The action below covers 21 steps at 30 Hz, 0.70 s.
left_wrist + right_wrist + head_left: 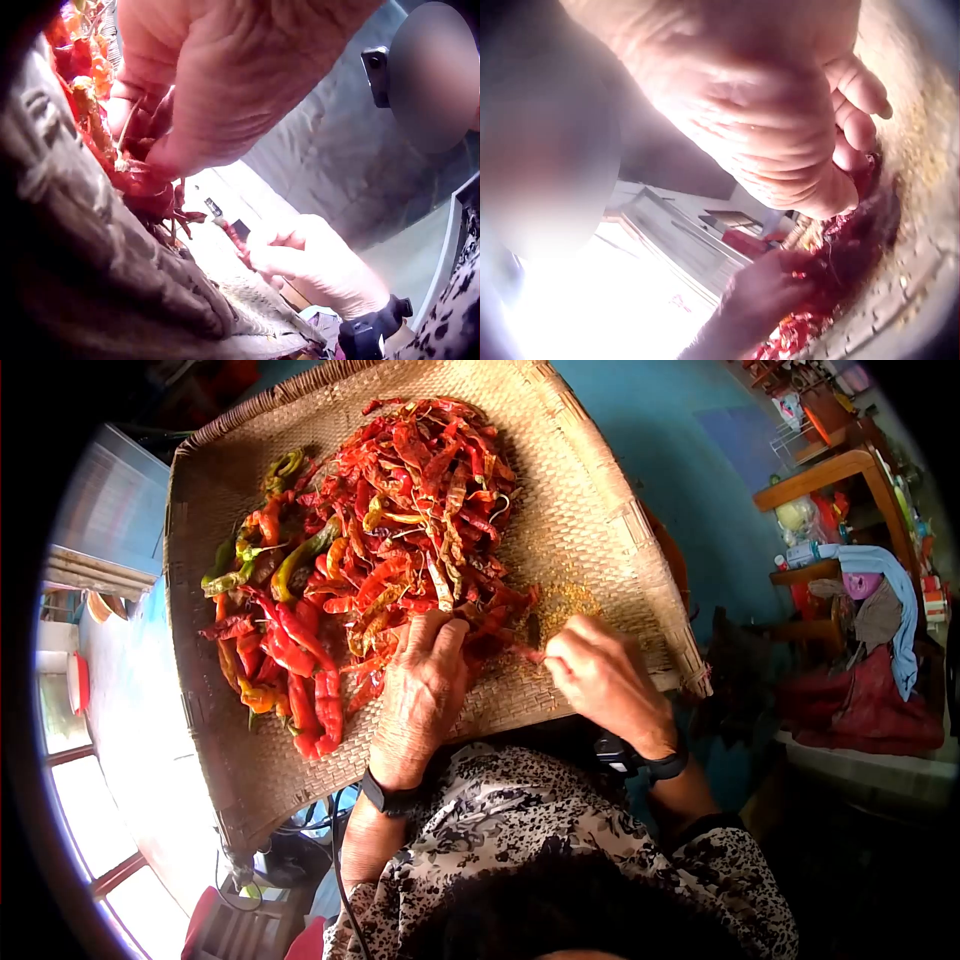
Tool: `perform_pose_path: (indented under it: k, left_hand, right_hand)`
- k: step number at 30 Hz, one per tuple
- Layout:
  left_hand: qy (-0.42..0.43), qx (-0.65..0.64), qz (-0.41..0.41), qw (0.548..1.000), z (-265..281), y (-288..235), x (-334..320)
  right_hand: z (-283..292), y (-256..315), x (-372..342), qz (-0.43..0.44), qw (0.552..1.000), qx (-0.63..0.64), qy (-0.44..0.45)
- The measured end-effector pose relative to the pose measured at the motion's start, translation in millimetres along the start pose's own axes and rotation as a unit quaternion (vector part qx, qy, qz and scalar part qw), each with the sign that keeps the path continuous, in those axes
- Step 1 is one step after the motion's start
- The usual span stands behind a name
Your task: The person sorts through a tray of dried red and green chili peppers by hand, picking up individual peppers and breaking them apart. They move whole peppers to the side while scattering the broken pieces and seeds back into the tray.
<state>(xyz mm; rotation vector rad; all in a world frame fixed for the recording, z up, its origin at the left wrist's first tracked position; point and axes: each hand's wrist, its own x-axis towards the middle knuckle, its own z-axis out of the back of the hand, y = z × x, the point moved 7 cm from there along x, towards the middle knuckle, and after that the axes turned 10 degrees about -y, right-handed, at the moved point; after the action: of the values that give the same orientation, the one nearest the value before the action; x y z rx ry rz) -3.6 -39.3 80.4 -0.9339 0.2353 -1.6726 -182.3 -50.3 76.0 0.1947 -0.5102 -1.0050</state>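
Note:
A large heap of dried red chili peppers (420,490) lies in a woven bamboo tray (575,490). My left hand (420,680) is at the heap's front edge, its thumb and fingers curled round a dried red chili (142,184), seen in the left wrist view. Just to its right, my right hand (610,680) pinches the end of another dried red chili (234,238) between thumb and fingertips. Yellow seeds (570,603) are scattered on the weave beside the right hand. Part of the left hand's chili is hidden under the fingers.
Fresher red and green peppers (290,630) are grouped on the tray's left side. The tray's front rim (480,725) runs close to the person's patterned top (520,800). A wooden-framed shelf (870,470) with draped cloths (880,620) stands at the right.

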Motion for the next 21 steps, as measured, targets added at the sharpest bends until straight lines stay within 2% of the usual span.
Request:
perform_pose_path:
  k: [1, 4, 6, 7, 8, 10, 12, 14, 16, 21]
  left_hand:
    - [-0.007, -0.015, 0.012, 1.0, 1.5, 1.1, 0.8]
    - [-0.009, -0.03, 0.024, 0.999, 5.7, 2.9, 1.8]
    - [-0.016, -0.032, 0.023, 0.999, 6.7, 3.7, 1.7]
    - [-0.015, -0.034, 0.021, 0.999, 7.2, 3.7, 1.5]
    - [-0.013, -0.035, 0.021, 0.999, 7.5, 3.6, 1.3]
    - [-0.014, -0.034, 0.025, 0.999, 7.7, 3.7, 1.2]
    - [-0.015, -0.032, 0.026, 0.999, 7.9, 2.9, 1.8]
    - [-0.027, -0.017, 0.044, 0.999, 11.3, 3.2, 2.5]
    - [-0.043, -0.02, 0.041, 0.998, 16.3, 3.3, 4.2]
    - [-0.069, -0.032, 0.067, 0.995, 20.7, 11.7, 5.5]
  right_hand:
    - [20.3, 1.7, 6.1, 0.026, 0.998, -0.001, -0.065]
    - [79.5, -12.3, 26.5, -0.013, 0.982, -0.009, -0.189]
    - [99.3, -42.7, 26.2, -0.116, 0.958, -0.041, -0.26]
    - [108.5, -42.0, 28.4, -0.083, 0.94, -0.104, -0.315]
    - [104.5, -41.8, 29.3, -0.082, 0.94, -0.104, -0.314]
    - [80.1, -45.6, 29.9, -0.123, 0.947, -0.016, -0.297]
    - [31.9, -25.7, 32.0, 0.003, 0.981, 0.022, -0.195]
    - [-14.2, -24.5, 21.9, -0.063, 0.996, -0.008, -0.06]
    - [-13.5, -7.1, 27.7, -0.04, 0.997, -0.036, -0.049]
    - [-16.9, -6.7, 30.1, -0.088, 0.996, -0.007, -0.019]
